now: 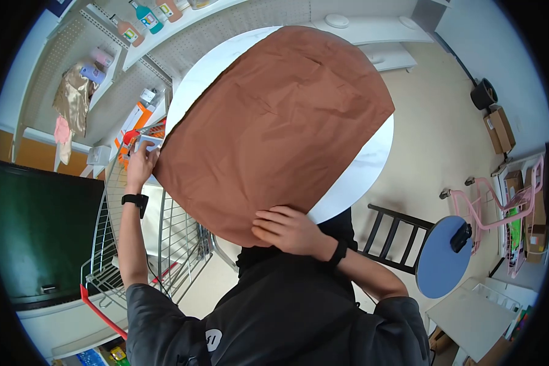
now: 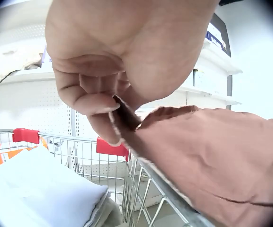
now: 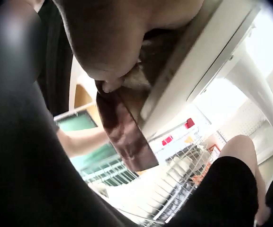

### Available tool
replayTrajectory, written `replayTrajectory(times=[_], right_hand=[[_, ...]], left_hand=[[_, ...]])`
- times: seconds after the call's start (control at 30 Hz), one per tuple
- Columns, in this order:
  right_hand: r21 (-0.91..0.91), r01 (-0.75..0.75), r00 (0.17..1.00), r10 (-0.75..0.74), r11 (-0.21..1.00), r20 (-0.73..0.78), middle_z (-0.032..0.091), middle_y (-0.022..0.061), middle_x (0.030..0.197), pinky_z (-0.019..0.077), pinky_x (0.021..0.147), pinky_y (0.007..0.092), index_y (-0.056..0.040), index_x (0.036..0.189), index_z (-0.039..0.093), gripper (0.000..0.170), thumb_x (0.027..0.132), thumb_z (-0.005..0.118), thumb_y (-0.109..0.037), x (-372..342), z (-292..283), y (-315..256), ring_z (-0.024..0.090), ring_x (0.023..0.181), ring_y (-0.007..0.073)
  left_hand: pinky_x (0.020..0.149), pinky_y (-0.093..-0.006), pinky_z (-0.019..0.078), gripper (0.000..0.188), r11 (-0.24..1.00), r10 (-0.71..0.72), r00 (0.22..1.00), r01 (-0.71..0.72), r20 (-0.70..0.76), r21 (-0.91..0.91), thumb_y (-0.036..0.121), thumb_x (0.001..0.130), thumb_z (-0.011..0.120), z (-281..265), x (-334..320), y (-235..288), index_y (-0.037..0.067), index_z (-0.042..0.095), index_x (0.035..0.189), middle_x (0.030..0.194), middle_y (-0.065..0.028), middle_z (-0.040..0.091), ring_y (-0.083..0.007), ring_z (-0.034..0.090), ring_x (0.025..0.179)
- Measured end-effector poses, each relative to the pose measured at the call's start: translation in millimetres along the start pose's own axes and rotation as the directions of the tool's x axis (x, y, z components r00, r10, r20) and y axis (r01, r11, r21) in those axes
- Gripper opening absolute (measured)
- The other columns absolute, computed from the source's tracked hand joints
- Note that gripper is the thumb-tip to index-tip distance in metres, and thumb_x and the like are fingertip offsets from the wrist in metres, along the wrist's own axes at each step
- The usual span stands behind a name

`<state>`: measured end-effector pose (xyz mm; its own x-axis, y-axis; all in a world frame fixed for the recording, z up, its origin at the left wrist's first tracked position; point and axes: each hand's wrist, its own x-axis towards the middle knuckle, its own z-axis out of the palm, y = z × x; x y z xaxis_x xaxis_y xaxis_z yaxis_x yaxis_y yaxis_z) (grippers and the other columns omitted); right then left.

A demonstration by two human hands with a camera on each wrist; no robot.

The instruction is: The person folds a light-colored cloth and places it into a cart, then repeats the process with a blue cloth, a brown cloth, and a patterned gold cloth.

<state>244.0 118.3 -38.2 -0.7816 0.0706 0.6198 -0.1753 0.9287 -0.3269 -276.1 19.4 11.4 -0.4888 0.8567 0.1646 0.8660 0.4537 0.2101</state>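
Note:
A creased brown cloth (image 1: pixel 268 122) lies spread over a round white table (image 1: pixel 354 177) with a marble-like top. At its left corner my left hand (image 1: pixel 141 163) pinches the edge between thumb and fingers; in the left wrist view the cloth's edge (image 2: pixel 150 165) folds up into those fingers. My right hand (image 1: pixel 290 230) rests on the cloth near the table's front edge, its fingers extended to the left. Seen from the right wrist, a flap of the cloth (image 3: pixel 127 132) hangs down past the table edge beside my fingers. The right thumb is hidden in the head view.
A wire shopping cart (image 1: pixel 104 244) with red corners stands at the left, a white pillow-like bundle (image 2: pixel 46 189) inside. Shelves with bottles (image 1: pixel 146 17) line the back left. To the right are a blue-topped stool (image 1: pixel 442 262) and a pink cart frame (image 1: pixel 494 207).

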Motion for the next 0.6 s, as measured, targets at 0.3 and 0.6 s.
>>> replayTrajectory(times=[0.3,0.6], right_hand=[[0.590,-0.675,0.589,0.805,0.443,0.070,0.082,0.0133,0.104,0.0611,0.089,0.0336,0.0027,0.120,0.077,0.030,0.098,0.058,0.010,-36,-131,46,0.080,0.096,0.0238],[0.499,-0.642,0.649,0.759,0.582,-0.050,0.082,0.0130,0.104,0.0582,0.100,0.0397,0.0014,0.108,0.082,0.051,0.070,0.057,0.024,-96,-160,61,0.076,0.112,0.0319]], left_hand=[[0.092,-0.0447,0.0577,0.038,0.947,0.295,0.945,-0.309,-0.144,-0.089,-0.012,0.096,0.056,-52,-49,126,0.004,0.068,0.128,0.115,-0.0201,0.073,-0.0399,0.072,0.109],[0.130,-0.0459,0.0392,0.059,0.647,0.660,0.668,-0.738,0.344,0.191,0.003,0.092,0.058,-41,-92,188,0.016,0.065,0.150,0.167,-0.0027,0.054,-0.0249,0.047,0.157]])
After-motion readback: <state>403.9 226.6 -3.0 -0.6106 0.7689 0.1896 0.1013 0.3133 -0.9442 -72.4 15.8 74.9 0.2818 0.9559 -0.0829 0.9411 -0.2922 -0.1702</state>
